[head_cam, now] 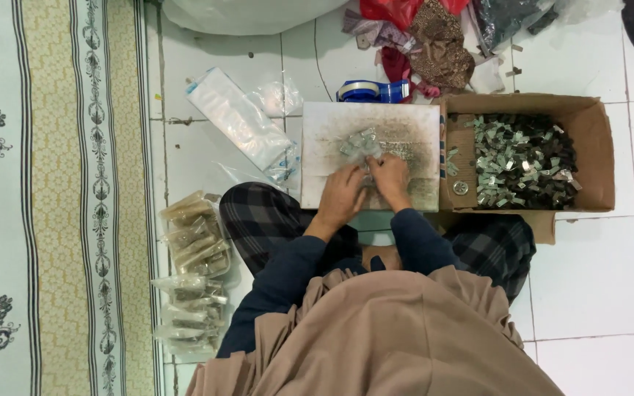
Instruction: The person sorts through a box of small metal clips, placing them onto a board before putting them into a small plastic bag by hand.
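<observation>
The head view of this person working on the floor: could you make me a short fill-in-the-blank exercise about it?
1. Both hands, left hand and right hand, meet over a small clear ____ on the square board.
2. The cardboard box of small shiny pieces lies to the person's ____.
3. The tape dispenser beyond the board is ____ in colour.
4. Filled packets are piled on the person's ____ side.

Missing words: bag; right; blue; left
</observation>
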